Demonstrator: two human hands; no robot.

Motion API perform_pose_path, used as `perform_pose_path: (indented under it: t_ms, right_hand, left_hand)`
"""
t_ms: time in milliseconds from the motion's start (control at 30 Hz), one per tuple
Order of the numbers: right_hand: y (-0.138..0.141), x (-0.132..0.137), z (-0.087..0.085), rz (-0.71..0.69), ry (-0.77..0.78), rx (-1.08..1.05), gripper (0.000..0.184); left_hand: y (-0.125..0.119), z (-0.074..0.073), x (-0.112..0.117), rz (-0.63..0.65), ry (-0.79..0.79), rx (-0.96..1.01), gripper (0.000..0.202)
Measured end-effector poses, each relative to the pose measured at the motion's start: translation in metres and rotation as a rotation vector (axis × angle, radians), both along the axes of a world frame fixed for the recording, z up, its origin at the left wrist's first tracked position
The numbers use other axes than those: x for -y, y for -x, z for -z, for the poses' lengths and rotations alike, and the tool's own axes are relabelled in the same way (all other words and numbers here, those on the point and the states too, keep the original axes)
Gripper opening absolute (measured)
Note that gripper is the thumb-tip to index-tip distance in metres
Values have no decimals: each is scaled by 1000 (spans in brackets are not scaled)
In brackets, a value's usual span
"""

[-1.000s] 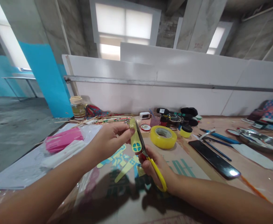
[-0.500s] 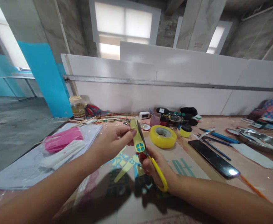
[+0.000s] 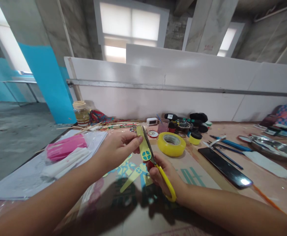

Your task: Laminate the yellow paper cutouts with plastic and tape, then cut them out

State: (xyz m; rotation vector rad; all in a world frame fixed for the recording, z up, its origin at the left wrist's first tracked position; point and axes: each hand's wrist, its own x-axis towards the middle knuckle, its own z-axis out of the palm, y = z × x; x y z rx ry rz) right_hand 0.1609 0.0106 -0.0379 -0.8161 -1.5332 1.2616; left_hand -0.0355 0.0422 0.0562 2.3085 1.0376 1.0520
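My left hand [image 3: 117, 148] pinches a narrow yellow paper strip [image 3: 142, 144] with a blue round pattern, held upright above the table. My right hand [image 3: 162, 175] grips yellow-handled scissors [image 3: 158, 167]; their dark blades point up along the right edge of the strip. A second yellow patterned strip [image 3: 132, 177] hangs or lies just below my hands, over a sheet with teal lettering [image 3: 190, 175].
A yellow tape roll [image 3: 171, 144] sits just beyond my hands. A black phone [image 3: 224, 167], blue pens [image 3: 228, 144] and a metal tray [image 3: 273, 149] lie to the right. Pink paper [image 3: 66, 146] and white sheets lie left. Small jars and sticks line the white back wall.
The scissors' blades have shifted slightly along the strip's edge. Both hands stay in nearly the same place.
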Motion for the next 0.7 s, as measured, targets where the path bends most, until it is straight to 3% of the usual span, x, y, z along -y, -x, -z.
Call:
perform_pose_path:
  t_ms: [467,700]
  right_hand:
    - [0,-1,0,13,-22,24,64]
    - [-1,0,-2,-5,-86,65,58]
  left_hand:
    - [5,-12,6,38,19,69,36]
    - [2,-16,8,-88,-47,137,33]
